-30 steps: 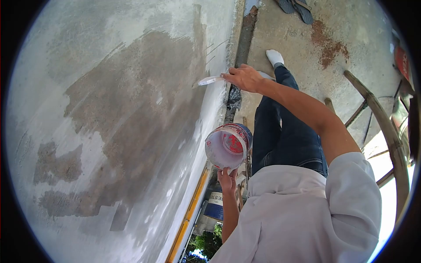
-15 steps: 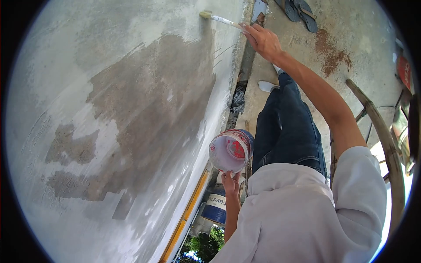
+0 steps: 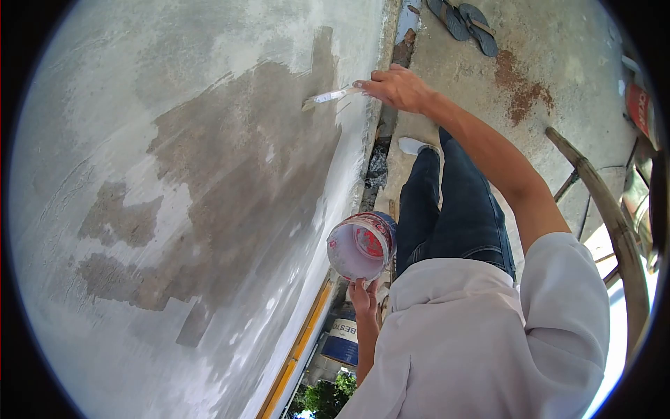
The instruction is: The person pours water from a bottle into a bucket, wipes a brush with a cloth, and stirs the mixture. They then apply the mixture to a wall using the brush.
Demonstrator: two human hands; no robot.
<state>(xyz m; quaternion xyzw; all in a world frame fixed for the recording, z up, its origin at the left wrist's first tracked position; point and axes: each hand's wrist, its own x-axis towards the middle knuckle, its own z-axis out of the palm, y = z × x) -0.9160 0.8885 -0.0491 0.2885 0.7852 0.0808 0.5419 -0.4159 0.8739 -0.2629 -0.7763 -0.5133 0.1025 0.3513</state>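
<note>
My right hand [image 3: 398,88] is closed around the handle of a paintbrush [image 3: 331,96], whose bristles meet the wall [image 3: 105,140] inside its darker, brownish wet-looking patch [image 3: 258,153]. Lower down, my left hand [image 3: 363,294] grips the rim of a small paint bucket [image 3: 349,253] with red and blue markings. The bucket is tilted toward the wall, showing its whitish inside with a red patch. Pale grey and white coating surrounds the dark patch.
A narrow gutter [image 3: 377,164] runs along the wall's foot. Flip-flops [image 3: 479,29] lie on the concrete floor near reddish dirt [image 3: 516,89]. A curved wooden pole [image 3: 606,202] stands at the right, and a blue-and-white drum [image 3: 342,336] sits below the bucket.
My right hand has swept the brush down the view from the upper edge of the dark patch, and a dark strip now reaches higher there. My left hand still holds the bucket.
</note>
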